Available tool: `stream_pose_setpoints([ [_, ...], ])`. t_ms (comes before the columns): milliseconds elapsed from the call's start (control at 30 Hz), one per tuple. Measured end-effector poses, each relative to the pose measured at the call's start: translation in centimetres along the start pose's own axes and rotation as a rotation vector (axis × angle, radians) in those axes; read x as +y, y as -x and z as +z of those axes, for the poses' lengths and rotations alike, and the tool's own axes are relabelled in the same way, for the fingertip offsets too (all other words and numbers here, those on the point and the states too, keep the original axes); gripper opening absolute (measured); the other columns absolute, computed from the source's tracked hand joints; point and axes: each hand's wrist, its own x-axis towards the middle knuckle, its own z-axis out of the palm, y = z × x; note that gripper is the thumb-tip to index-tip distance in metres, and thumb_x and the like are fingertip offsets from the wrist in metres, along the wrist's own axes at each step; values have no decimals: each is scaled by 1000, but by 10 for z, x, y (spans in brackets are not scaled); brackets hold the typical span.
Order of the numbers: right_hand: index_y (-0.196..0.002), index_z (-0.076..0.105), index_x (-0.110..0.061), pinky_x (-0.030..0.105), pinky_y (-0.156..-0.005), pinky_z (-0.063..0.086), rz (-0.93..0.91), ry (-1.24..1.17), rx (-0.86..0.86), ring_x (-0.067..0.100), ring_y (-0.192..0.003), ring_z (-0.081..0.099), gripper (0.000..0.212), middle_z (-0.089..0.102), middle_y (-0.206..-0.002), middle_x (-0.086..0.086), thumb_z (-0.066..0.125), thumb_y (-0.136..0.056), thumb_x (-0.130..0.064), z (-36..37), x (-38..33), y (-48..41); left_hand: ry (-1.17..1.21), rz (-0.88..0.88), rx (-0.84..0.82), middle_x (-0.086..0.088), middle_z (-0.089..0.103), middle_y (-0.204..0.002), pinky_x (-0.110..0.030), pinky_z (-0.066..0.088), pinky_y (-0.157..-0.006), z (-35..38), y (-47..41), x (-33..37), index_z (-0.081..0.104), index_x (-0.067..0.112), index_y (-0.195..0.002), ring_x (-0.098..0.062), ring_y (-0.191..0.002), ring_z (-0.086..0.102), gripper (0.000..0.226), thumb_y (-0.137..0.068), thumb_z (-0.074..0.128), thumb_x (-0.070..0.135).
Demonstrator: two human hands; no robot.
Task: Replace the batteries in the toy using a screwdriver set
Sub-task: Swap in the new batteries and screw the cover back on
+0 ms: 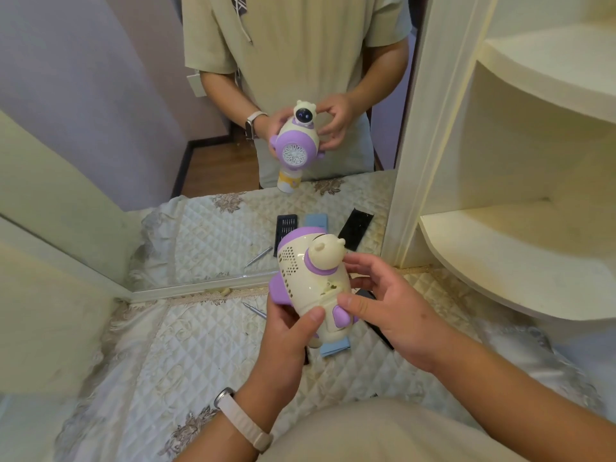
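Observation:
A cream and purple bear-shaped toy (pixel 308 278) is held above the quilted table top, its back side with rows of small holes turned to me. My left hand (pixel 286 331) grips its lower body from below, thumb pressed on the cream shell. My right hand (pixel 383 305) holds the toy's right side, thumb by a purple side knob and fingers curled behind it. A thin silver screwdriver (pixel 255 310) lies on the cloth just left of the toy. Parts of the screwdriver set, a blue piece (pixel 335 348) and a black tray (pixel 380 331), lie under the toy, mostly hidden.
A mirror (pixel 206 208) stands right behind the toy and reflects the person, the toy's front and the set. Cream corner shelves (pixel 520 248) rise at the right. The quilted cloth (pixel 166 355) covers the table top.

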Motion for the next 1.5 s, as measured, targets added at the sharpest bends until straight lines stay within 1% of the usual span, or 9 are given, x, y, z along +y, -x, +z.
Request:
stream_pose_setpoints([
  [233,-119,58,-36,29,-81,54,-12,-47,-4,13,-105,61,47,61,-120,-8,74,-81,-13,2,2,5,3,-7,-6,-13,70,-117,-44,56,-85,0,-2,2,48,14,-131,-35,-108,67,74,-67,76,38],
  [500,-120,56,-37,27,-79,53,-31,9,17,12,-103,60,49,60,-119,-8,74,-77,-22,1,-2,8,-29,8,-48,-15,69,-117,-42,56,-86,1,1,2,47,12,-130,-34,-109,66,76,-66,78,37],
  [633,-120,58,-33,26,-77,53,-26,4,7,13,-103,61,45,61,-119,-4,73,-83,-13,0,-3,9,-22,4,-61,-17,69,-118,-46,55,-89,1,2,2,48,10,-130,-36,-110,66,75,-66,80,35],
  [800,-100,63,-34,30,-79,54,-51,29,-4,11,-103,62,28,64,-110,-8,72,-85,-12,-1,-2,10,-23,15,-74,-17,69,-116,-45,55,-89,0,2,5,47,7,-129,-34,-109,66,75,-68,81,33],
  [967,-95,66,-31,40,-84,56,-175,183,33,13,-108,58,15,56,-116,-10,70,-83,-23,1,0,8,-52,5,-57,-16,68,-119,-52,53,-87,1,0,6,47,8,-131,-33,-109,65,90,-63,86,52],
  [1100,-90,67,-34,43,-74,57,-214,174,48,24,-97,59,13,53,-106,-11,70,-78,-30,1,-1,5,-68,-25,-60,-10,71,-114,-45,52,-80,2,1,3,48,11,-129,-25,-100,68,78,-66,80,43],
  [1233,-86,66,-32,45,-71,57,-183,179,43,21,-86,58,11,57,-94,-1,68,-78,-24,-2,3,3,-29,-39,-54,-9,71,-112,-31,56,-78,4,1,0,48,7,-129,-22,-100,69,78,-65,80,39],
  [1433,-88,65,-23,32,-66,54,-126,106,-23,19,-78,59,14,62,-87,8,66,-83,-10,-6,5,5,-9,-58,-73,-27,63,-123,-47,55,-89,1,-4,-2,45,0,-134,-42,-115,62,95,-63,90,42],
  [1500,-85,65,-23,30,-64,53,-105,75,-28,18,-76,59,13,62,-85,8,67,-81,-11,-5,4,5,5,-67,-75,-28,63,-123,-47,55,-88,1,-4,-3,44,-1,-134,-43,-114,62,95,-62,91,39],
])
